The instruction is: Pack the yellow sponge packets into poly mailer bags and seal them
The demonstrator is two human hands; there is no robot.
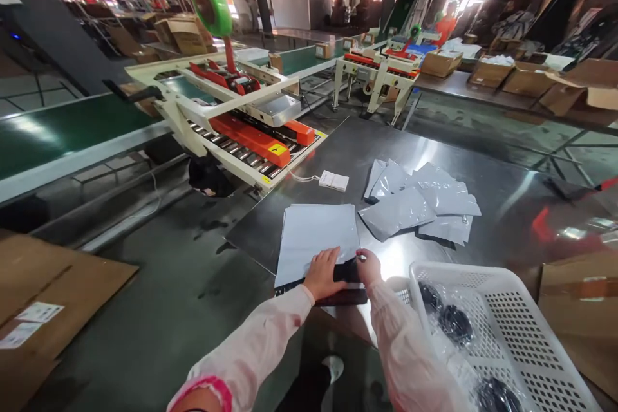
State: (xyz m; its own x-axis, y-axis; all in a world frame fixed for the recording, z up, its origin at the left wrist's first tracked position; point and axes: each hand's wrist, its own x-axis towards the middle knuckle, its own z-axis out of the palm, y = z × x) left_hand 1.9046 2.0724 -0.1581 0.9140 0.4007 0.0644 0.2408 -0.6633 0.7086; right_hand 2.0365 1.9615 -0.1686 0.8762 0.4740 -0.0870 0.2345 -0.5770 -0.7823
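A neat stack of white plastic mailing bags (316,232) lies at the near corner of the metal table, its near edge showing black. My left hand (326,275) rests flat on the stack's lower part, fingers stretched forward and thumb out to the right. My right hand (369,267) is closed, pinching the right edge of a mailing bag. Between the hands shows a black patch (347,271), which looks like a bag's dark inner side. Beyond my right hand, several filled white mailing bags (400,209) lie in a loose, overlapping pile.
On my right stands a white plastic basket (519,302) holding clear-wrapped black items (456,325). A small white card stack (333,181) lies on the metal table (299,193). A carton-sealing machine (251,135) stands beyond its left edge. Flattened cardboard (82,270) is at left.
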